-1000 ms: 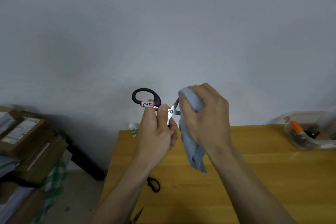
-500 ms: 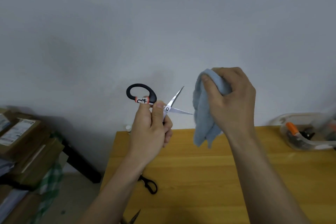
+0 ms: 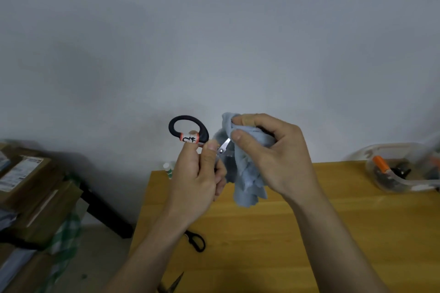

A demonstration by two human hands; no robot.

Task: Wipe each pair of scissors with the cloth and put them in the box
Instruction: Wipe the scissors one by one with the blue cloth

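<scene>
Both hands worked above the wooden surface [image 3: 357, 233]. Right hand [image 3: 273, 157] gripped the blue cloth [image 3: 245, 173], fingers curled, cloth wrapped over the blades. Left hand [image 3: 197, 173] pinched the black-handled scissors [image 3: 188, 128] near the pivot. Clear box [image 3: 404, 185] stood far right. Another pair of scissors [image 3: 196, 241] lay below.

Dim, soft-focus, wide-angle edge distortion

Storeroom or office: stacked parcels [image 3: 26, 181] beside wooden table [image 3: 333, 233].
</scene>
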